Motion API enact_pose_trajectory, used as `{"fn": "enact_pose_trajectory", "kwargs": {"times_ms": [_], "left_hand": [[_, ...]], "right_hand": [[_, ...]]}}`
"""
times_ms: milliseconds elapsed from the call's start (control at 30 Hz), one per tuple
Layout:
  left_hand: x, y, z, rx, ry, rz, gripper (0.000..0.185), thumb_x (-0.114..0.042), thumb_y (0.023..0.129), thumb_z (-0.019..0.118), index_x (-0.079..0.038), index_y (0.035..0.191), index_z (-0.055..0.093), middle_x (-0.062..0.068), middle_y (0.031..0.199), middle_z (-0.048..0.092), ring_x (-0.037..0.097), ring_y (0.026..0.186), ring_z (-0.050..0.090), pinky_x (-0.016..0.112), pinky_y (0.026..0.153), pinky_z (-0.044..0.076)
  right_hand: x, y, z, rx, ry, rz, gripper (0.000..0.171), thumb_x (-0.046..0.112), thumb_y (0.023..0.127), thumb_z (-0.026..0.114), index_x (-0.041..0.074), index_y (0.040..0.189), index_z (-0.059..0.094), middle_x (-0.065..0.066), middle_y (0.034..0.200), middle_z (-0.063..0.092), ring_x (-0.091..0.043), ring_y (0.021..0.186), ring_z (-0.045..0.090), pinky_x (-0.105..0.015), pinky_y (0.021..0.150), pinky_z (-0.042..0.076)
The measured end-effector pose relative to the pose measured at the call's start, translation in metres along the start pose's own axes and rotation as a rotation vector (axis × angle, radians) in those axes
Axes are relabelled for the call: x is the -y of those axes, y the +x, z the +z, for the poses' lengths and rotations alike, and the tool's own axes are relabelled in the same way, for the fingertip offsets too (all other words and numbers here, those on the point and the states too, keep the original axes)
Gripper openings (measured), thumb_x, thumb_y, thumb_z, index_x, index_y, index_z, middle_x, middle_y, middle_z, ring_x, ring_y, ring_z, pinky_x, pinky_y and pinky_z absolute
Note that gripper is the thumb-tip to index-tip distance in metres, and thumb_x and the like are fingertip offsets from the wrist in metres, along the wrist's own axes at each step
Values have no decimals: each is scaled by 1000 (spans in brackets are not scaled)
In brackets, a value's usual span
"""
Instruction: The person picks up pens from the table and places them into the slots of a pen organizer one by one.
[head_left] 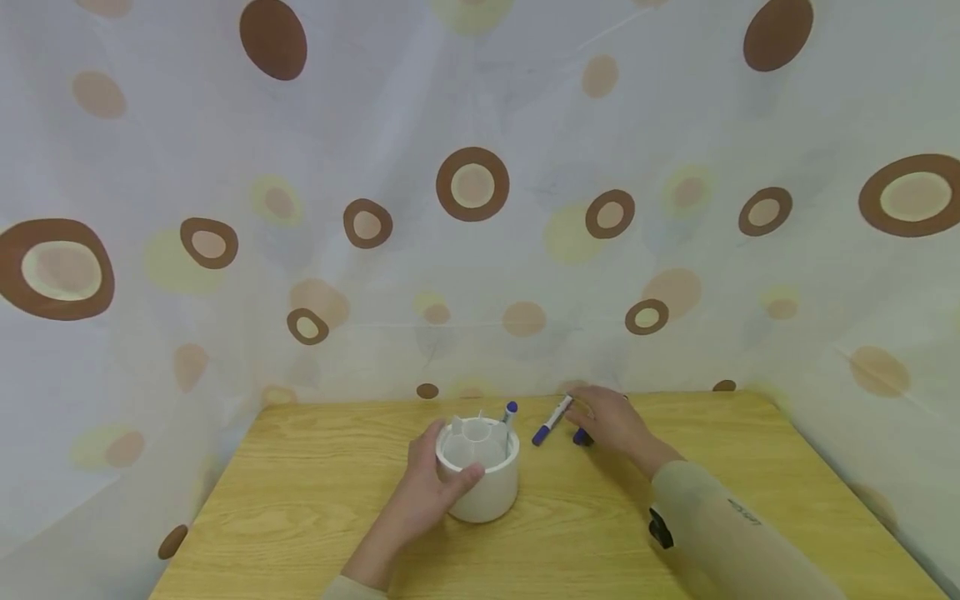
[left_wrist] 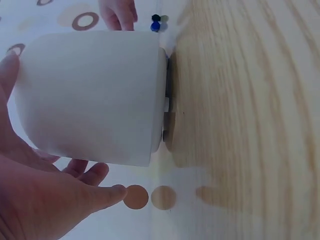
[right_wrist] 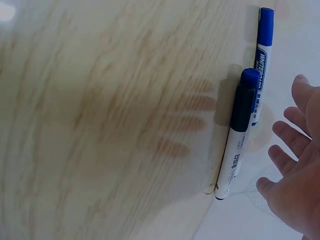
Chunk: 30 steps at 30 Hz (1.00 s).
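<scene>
A round white pen holder (head_left: 483,497) with a divided insert stands on the table, one blue-capped marker (head_left: 512,409) upright in it. My left hand (head_left: 431,487) holds it from the left side, thumb at the front rim. In the left wrist view its white wall (left_wrist: 90,95) fills the upper left. My right hand (head_left: 611,421) hovers with spread fingers over loose markers at the back. The right wrist view shows a black-capped marker (right_wrist: 232,155), a blue cap (right_wrist: 250,76) just behind it, and a blue-capped marker (right_wrist: 265,30) alongside. Nothing is between the right fingers.
The wooden table (head_left: 315,500) ends at the back against a white curtain (head_left: 405,108) with brown and yellow dots, which also hangs on both sides. A loose blue-capped marker (head_left: 551,422) lies between the holder and my right hand.
</scene>
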<state>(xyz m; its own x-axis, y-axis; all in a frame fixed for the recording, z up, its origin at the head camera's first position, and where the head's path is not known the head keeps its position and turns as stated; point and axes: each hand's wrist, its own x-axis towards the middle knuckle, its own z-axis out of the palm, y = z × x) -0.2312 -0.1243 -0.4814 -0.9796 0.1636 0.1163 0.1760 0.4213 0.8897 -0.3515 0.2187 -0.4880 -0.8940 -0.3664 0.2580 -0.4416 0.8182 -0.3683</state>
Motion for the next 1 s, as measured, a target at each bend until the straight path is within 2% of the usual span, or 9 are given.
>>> {"fn": "enact_pose_trajectory", "kwargs": {"times_ms": [100,267,467,600,1000], "left_hand": [[-3,-1,0,-11,2,14,102,-51,101,80,0,171,27,35,165,30,57,145,47,77,119,36],[-5,-1,2,-19,-22,22,104,-50,100,81,-1,172,25,34,172,24,60,149,41,78,120,33],[0,-1,3,12,-46,-1,108,-52,100,81,-3,174,19,34,173,27,58,152,39,77,123,29],[2,1,3,16,-42,7,108,-53,100,80,-3,174,19,34,173,27,57,151,41,77,123,29],[-1,-2,2,22,-28,0,105,-52,100,79,-2,173,22,33,172,29,55,149,45,76,121,33]], "right_hand": [[-4,3,4,-6,-17,-3,39,18,108,74,-6,138,70,-27,138,71,-52,131,64,-68,111,50],[-8,7,10,-6,-19,-20,36,16,106,76,-4,135,71,-26,133,72,-51,125,66,-68,107,53],[-11,10,15,40,5,-22,46,16,108,73,-7,147,64,-30,151,61,-54,139,56,-72,118,42],[-12,10,16,36,-8,-55,47,14,108,74,-8,147,63,-31,155,57,-54,141,54,-73,119,40],[-9,10,18,-14,-61,-89,43,13,99,82,-7,135,71,-30,135,68,-55,125,63,-70,108,50]]}}
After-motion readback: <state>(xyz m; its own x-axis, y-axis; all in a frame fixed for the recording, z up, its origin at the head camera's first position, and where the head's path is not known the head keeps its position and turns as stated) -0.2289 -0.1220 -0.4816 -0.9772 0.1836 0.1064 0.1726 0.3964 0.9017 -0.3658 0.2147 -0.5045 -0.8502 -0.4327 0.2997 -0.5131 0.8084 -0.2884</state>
